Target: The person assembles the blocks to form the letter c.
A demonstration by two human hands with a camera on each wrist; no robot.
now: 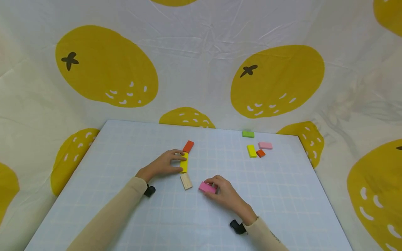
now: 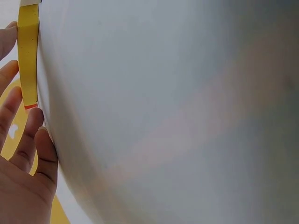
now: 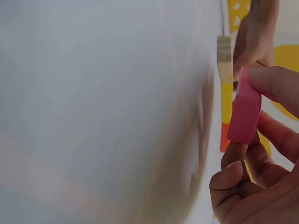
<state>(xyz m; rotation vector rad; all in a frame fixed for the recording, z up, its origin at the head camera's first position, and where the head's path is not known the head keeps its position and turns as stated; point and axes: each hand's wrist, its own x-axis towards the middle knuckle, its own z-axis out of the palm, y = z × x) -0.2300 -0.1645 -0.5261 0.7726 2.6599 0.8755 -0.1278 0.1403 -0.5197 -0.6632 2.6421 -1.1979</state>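
Note:
My right hand (image 1: 228, 196) pinches a pink block (image 1: 207, 187) between thumb and fingers, low over the table. The right wrist view shows the pink block (image 3: 245, 108) between thumb and fingertips, with the other fingers curled below it. Spread over a yellow block (image 1: 184, 163), my left hand (image 1: 164, 163) touches it with its fingertips. In the left wrist view, thumb and fingertips meet one face of the yellow block (image 2: 28, 56). A red block (image 1: 188, 146) adjoins its far end, and a plain wooden block (image 1: 186, 181) lies at its near end, angled.
At the back right of the gridded white table (image 1: 282, 209) lie a green block (image 1: 248, 134), a light pink block (image 1: 265, 145), another yellow block (image 1: 252, 151) and a small orange-red block (image 1: 260, 153). A fruit-print cloth (image 1: 194, 69) hangs behind and at both sides.

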